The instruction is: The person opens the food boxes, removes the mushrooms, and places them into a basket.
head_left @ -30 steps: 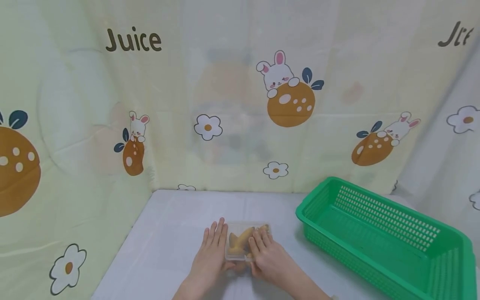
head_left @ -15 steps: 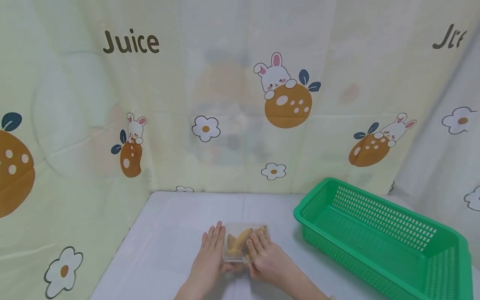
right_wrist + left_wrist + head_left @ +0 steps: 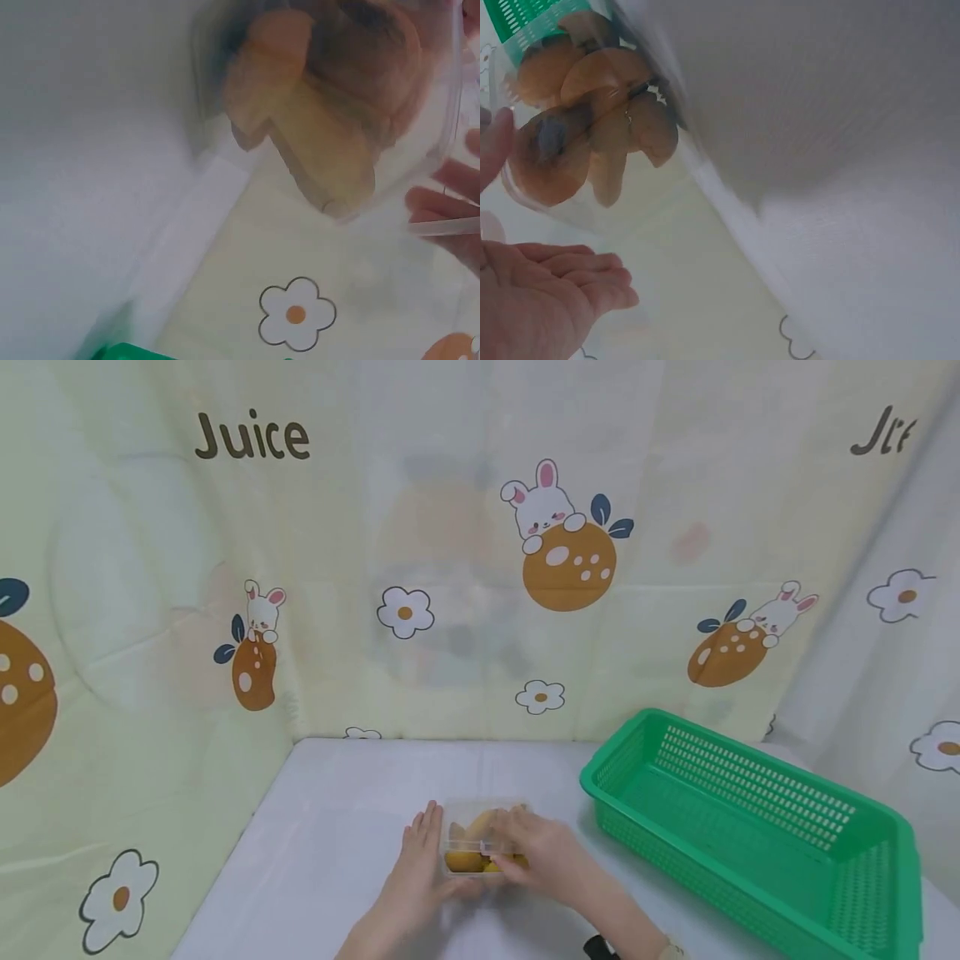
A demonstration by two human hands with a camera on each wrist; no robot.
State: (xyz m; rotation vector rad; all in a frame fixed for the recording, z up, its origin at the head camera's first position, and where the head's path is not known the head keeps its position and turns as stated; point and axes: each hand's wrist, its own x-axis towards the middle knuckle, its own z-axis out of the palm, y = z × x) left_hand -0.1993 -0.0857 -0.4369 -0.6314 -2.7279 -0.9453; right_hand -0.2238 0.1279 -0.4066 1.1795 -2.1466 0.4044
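A clear plastic box (image 3: 483, 874) stands on the white tabletop, holding several yellow-brown, fruit-like pieces (image 3: 463, 861), one long like a banana. Its clear lid (image 3: 463, 846) is raised along the near edge. With fingers over the lid and thumb at its front, my right hand (image 3: 551, 853) pinches it; the right wrist view has the lid's pale rim (image 3: 450, 226) between the fingers. My left hand (image 3: 417, 870) lies along the box's left side, fingers straight and thumb toward the near side. In the left wrist view that hand (image 3: 547, 296) is palm up to the camera beside the box.
A green perforated basket (image 3: 731, 868) stands to the right of the box. Behind the table (image 3: 337, 827) hangs a pale curtain (image 3: 450, 718) printed with rabbits, oranges and flowers. A small black object (image 3: 600, 947) shows under the right wrist.
My right hand has gone from lying flat on the lid to pinching its near edge, which has lifted. The left hand stays at the box's side. The head view has shifted slightly.
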